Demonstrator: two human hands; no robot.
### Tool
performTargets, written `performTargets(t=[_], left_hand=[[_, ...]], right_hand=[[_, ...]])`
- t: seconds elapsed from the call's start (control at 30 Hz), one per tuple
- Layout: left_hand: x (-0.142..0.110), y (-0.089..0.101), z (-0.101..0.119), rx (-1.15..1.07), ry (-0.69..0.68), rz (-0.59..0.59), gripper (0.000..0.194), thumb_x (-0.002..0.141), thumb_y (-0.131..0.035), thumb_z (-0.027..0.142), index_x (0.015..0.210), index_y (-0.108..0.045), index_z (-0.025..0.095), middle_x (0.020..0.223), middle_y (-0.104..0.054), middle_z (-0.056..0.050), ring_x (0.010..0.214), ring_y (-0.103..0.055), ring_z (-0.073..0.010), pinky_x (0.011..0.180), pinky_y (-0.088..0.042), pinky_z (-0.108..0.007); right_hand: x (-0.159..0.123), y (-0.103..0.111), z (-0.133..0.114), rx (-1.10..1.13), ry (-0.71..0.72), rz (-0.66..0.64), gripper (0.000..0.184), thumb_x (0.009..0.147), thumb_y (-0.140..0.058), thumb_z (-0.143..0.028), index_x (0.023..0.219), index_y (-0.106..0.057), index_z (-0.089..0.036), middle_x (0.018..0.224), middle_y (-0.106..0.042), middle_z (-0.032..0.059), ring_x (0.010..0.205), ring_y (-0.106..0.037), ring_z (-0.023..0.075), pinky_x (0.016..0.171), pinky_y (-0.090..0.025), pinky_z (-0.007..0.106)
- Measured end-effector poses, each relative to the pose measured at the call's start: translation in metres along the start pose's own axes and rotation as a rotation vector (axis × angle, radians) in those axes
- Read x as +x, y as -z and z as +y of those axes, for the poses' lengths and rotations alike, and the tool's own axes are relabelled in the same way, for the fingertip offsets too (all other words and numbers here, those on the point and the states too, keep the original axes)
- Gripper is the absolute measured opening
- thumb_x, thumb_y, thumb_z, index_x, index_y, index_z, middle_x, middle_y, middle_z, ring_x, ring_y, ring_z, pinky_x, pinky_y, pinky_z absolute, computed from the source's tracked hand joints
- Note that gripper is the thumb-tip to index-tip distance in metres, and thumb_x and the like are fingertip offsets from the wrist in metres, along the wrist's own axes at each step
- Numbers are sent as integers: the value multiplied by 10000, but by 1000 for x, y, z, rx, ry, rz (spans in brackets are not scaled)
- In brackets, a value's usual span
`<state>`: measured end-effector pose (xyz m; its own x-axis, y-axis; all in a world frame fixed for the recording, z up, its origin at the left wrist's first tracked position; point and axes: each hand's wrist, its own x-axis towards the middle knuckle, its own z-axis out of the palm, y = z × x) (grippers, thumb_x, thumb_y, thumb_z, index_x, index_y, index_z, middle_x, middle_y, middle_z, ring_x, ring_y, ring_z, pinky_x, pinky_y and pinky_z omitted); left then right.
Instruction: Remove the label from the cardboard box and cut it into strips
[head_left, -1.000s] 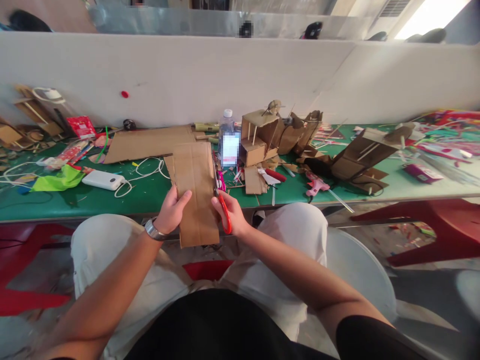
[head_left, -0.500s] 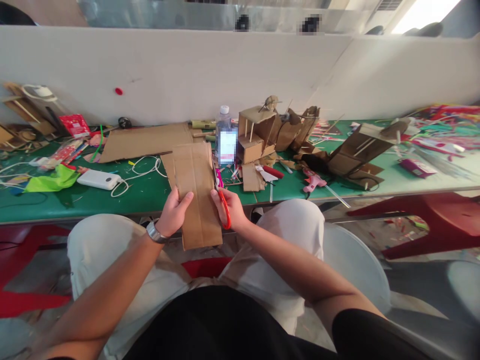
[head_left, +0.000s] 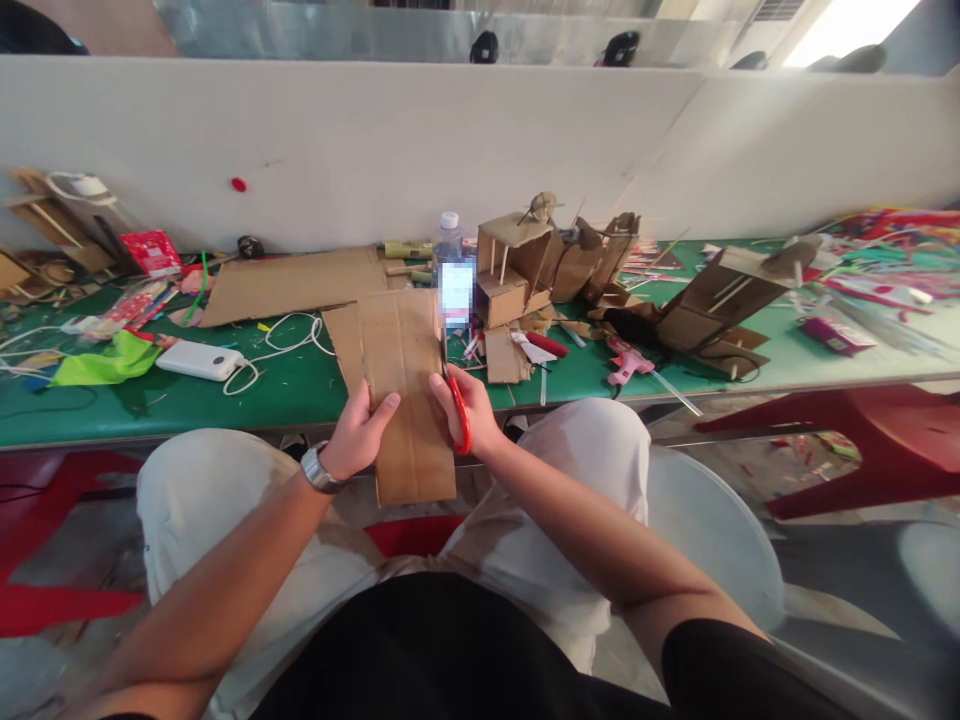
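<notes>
A long strip of brown cardboard [head_left: 409,400] with a lengthwise crease is held upright in front of me, over the table's front edge. My left hand [head_left: 361,425] grips its left side, thumb on the face and the other fingers hidden behind. Red-handled scissors [head_left: 462,412] are in my right hand [head_left: 472,410], which also touches the strip's right edge. Their blades point away from me along that edge, and I cannot tell how far apart they are. Behind the strip, a phone with a lit screen [head_left: 456,290] leans against a clear bottle [head_left: 448,228].
On the green table [head_left: 300,395] lie a flat cardboard sheet [head_left: 292,285], a white power bank [head_left: 199,360] with a cable, and a pink glue gun [head_left: 626,365]. Cardboard models [head_left: 517,260] stand at the back. A white partition [head_left: 360,150] rises behind. Below right is a red stool [head_left: 862,440].
Both hands have shifted slightly right together with the cardboard strip and the scissors. My view has turned a little to the right since the first frame.
</notes>
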<state>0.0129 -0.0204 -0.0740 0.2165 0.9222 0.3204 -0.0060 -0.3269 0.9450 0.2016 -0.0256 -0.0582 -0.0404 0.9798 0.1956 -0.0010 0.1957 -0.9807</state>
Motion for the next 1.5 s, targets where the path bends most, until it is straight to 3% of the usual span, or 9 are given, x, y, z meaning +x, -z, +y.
performTargets(t=[0.4,0.57,0.7,1.0,1.3,1.5], left_hand=[[-3,0,-1,77,-21,3,443,1019,-630,446,1365,-598,172,1394,-680,-164,1333,-620,-323,1170,-453,-512],[-4,0,-3,55,-13,6,483,1021,-625,446,1425,-571,185,1429,-665,-155,1369,-598,-325,1194,-431,-516],[-6,-3,-2,83,-44,-57,476,1032,-606,444,1442,-570,204,1468,-645,-150,1395,-577,-320,1206,-418,-515],[-7,-9,1,140,-101,-103,488,1045,-577,451,1464,-555,202,1466,-645,-159,1413,-560,-319,1227,-393,-525],[-11,-12,-4,110,-50,-60,509,1033,-596,471,1462,-549,200,1429,-666,-160,1355,-601,-318,1192,-426,-519],[-13,-14,-2,135,-60,-114,477,1039,-581,462,1442,-563,207,1396,-686,-152,1401,-569,-325,1205,-410,-527]], right_hand=[[3,1,2,-107,4,77,589,809,-725,-737,658,-488,-220,628,-498,-13,653,-450,153,569,-346,265],[3,1,-1,-117,16,76,595,828,-715,-726,656,-452,-221,627,-421,-36,631,-379,132,571,-307,266],[4,5,-7,-111,17,75,581,899,-615,-735,691,-417,-230,635,-357,-53,604,-326,121,564,-282,268],[8,11,-9,-187,38,129,622,914,-559,-766,660,-356,-236,630,-317,-52,603,-281,121,559,-274,272],[8,11,-9,-189,33,120,624,906,-569,-771,648,-402,-228,611,-344,-49,591,-292,118,543,-250,272],[12,15,-12,-165,37,134,609,887,-573,-784,676,-418,-234,631,-371,-43,598,-313,126,553,-297,270]])
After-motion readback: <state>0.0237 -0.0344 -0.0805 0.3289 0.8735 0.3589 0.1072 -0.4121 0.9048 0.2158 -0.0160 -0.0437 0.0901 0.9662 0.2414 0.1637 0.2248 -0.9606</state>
